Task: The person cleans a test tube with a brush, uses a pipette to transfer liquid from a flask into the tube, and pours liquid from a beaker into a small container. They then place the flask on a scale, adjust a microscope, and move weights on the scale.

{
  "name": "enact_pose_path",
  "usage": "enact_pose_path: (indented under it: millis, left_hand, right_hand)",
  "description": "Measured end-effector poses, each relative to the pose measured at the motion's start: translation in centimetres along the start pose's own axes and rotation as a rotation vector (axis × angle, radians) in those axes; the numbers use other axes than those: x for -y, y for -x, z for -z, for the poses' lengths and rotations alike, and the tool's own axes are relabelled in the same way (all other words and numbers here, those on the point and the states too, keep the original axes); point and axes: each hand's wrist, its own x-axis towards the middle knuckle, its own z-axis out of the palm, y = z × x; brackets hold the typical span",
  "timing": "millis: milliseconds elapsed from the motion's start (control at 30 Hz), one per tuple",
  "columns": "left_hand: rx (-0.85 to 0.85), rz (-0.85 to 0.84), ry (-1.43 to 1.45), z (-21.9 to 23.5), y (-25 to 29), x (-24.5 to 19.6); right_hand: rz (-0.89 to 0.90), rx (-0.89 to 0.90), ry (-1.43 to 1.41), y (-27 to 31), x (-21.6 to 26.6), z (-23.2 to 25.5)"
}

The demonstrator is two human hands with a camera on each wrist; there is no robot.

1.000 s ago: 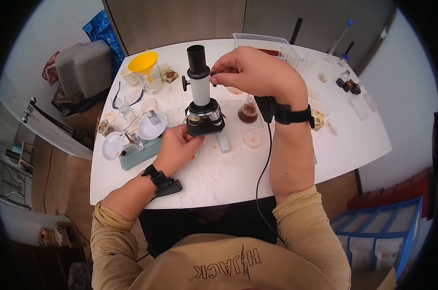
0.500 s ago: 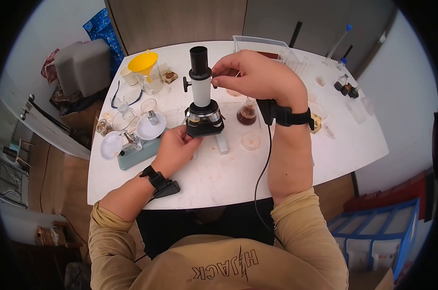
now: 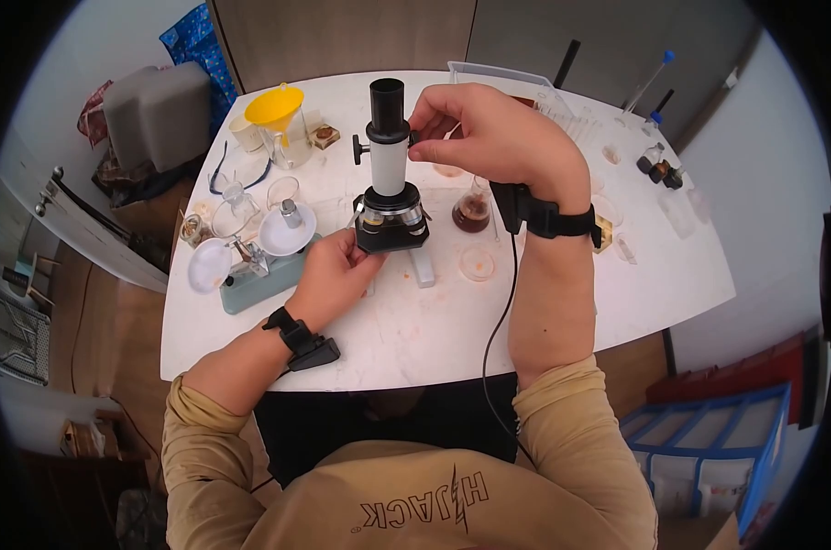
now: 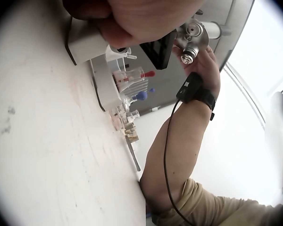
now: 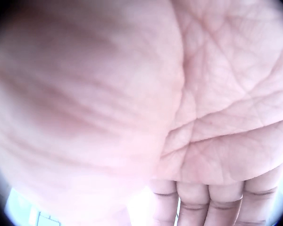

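A white and black microscope (image 3: 388,170) stands upright near the middle of the table. My right hand (image 3: 502,133) is raised beside its tube, thumb and index finger pinching the focus knob (image 3: 413,139) on the right side. The matching left knob (image 3: 360,149) is untouched. Low at the left edge of the black stage (image 3: 392,238), my left hand (image 3: 335,278) grips the microscope with curled fingers, its fingertips partly hidden beneath. Metal objectives (image 4: 191,47) show above the stage in the left wrist view. The right wrist view is filled by my palm (image 5: 226,94), with the knob hidden.
Left of the microscope stands a green balance (image 3: 264,284) with white pans; behind it are a yellow funnel (image 3: 274,107) and safety goggles (image 3: 241,170). A flask of dark red liquid (image 3: 471,213) and a petri dish (image 3: 478,263) lie close right. Small dark bottles (image 3: 663,168) stand farther right.
The head view has shifted slightly. My right thumb and index finger have changed position a little around the focus knob. My left hand stays at the stage.
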Motion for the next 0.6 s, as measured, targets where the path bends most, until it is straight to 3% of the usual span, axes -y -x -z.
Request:
enact_pose_path:
  millis: [367, 600]
  left_hand:
    - [0.006, 0.011, 0.0, 0.1, 0.01, 0.01]
    - [0.012, 0.002, 0.001, 0.19, -0.06, 0.39]
  right_hand:
    - [0.04, -0.032, 0.003, 0.22, 0.06, 0.14]
    - [-0.054, -0.018, -0.029, 0.19, 0.55, -0.16]
